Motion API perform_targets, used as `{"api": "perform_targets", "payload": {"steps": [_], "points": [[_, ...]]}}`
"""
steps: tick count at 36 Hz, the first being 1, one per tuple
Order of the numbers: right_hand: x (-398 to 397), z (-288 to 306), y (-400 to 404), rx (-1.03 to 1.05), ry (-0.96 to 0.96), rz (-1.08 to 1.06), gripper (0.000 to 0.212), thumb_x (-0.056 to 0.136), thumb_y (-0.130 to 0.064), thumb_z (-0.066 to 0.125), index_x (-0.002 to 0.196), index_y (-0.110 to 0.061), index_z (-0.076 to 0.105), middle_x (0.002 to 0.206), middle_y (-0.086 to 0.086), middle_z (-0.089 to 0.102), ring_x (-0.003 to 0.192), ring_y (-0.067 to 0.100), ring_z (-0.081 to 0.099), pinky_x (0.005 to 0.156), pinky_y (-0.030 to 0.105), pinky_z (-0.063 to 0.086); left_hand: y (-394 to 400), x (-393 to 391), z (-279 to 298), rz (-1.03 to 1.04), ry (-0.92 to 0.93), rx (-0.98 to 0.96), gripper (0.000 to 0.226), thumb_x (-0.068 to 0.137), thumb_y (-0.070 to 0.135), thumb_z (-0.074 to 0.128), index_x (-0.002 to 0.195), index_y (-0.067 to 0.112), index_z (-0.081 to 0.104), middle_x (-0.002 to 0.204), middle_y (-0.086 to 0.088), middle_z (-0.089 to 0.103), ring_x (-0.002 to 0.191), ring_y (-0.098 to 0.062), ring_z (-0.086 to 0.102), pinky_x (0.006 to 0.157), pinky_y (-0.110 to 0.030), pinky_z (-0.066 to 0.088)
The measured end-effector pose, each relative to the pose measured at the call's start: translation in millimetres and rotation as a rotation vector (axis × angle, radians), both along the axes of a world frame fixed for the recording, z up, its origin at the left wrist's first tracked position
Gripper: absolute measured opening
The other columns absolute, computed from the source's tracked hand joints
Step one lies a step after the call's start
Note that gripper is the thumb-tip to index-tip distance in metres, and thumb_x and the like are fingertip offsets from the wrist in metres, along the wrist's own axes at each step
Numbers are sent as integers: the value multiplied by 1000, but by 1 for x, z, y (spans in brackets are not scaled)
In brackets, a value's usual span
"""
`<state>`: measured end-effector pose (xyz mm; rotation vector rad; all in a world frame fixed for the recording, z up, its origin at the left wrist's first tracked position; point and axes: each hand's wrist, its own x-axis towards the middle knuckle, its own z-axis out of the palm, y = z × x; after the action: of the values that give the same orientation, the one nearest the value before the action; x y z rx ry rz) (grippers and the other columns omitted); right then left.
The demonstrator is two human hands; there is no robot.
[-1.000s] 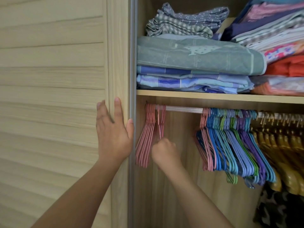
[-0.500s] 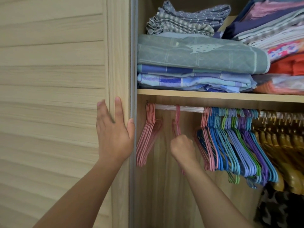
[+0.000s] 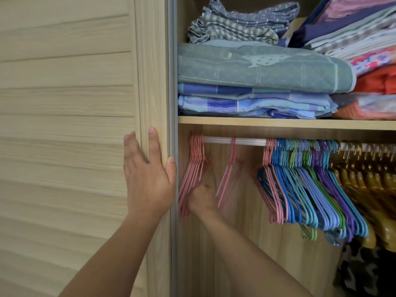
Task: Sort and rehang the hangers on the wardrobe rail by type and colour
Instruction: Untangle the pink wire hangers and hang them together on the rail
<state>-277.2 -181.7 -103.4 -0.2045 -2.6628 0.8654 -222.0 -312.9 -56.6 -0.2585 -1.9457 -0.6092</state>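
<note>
Left hand [image 3: 147, 179] lies flat, fingers spread, on the wardrobe door [image 3: 64, 125] edge. Right hand [image 3: 202, 200] is blurred among the pink hangers [image 3: 194, 168] at the rail's [image 3: 218, 139] left end; cannot tell its grip. One pink hanger [image 3: 231, 174] hangs alone, right of them.

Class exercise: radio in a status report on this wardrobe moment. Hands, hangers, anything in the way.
Left hand flat on the sliding door. Right hand at the pink hanger bunch, grip blurred. One pink hanger hangs alone mid-rail. Nothing blocking.
</note>
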Motion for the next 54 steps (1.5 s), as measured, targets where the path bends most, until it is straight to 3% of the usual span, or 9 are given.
{"api": "perform_targets", "payload": {"steps": [3,7,14,22,26,31,39,45,54], "points": [[-13,-11,-8,-3,-18,-33,51,92,-2,45,142,10,39,136,26,49,127,40,51,100,37,46,0,-1,0,5,3,4,70,103,43,28,164,17,3,164,-32,5,155,-45,4,124,-60,18],[-15,-18,-9,82,-34,29,46,92,-6,48,136,5,51,135,25,46,130,41,41,103,40,43,0,-1,0,4,13,-3,70,104,44,28,164,18,3,164,-32,5,155,-45,5,123,-59,19],[38,-6,16,160,123,59,29,93,-15,54,119,-6,64,120,17,62,112,37,62,91,40,54,-1,-3,-2,-18,60,3,69,104,41,33,163,15,9,162,-35,8,154,-48,7,122,-61,19],[99,-8,140,788,406,-344,25,59,-10,81,78,-9,65,83,12,57,82,33,50,67,42,39,12,-3,-8,-39,144,96,59,107,26,41,162,15,23,160,-39,14,151,-51,15,122,-57,20],[94,0,165,950,283,-432,28,66,-18,81,86,-8,64,88,15,57,87,32,47,75,44,33,24,0,-14,-33,154,172,58,107,23,40,162,17,24,161,-37,14,151,-48,17,121,-55,20],[93,10,160,1118,34,-369,34,92,-15,48,124,-7,55,121,15,56,113,32,44,93,45,32,26,0,-21,-29,153,182,58,106,22,41,162,18,25,163,-35,11,152,-48,15,120,-59,20],[96,31,155,986,-45,-395,30,82,-18,74,109,-13,62,103,3,70,101,25,64,94,41,39,25,-3,-25,-41,170,180,56,107,22,40,161,17,27,162,-36,13,150,-49,18,119,-60,22],[76,57,162,751,150,-330,18,90,-23,63,105,-14,62,92,7,70,85,31,69,64,33,41,26,-8,-26,-28,184,203,56,107,26,39,161,17,30,162,-35,15,149,-48,21,117,-59,25],[58,79,149,415,112,-315,27,90,-14,53,111,-4,67,113,22,67,104,40,65,81,39,52,25,-10,-27,-18,176,176,55,109,27,35,162,17,26,162,-35,13,152,-48,17,121,-57,21]]}}
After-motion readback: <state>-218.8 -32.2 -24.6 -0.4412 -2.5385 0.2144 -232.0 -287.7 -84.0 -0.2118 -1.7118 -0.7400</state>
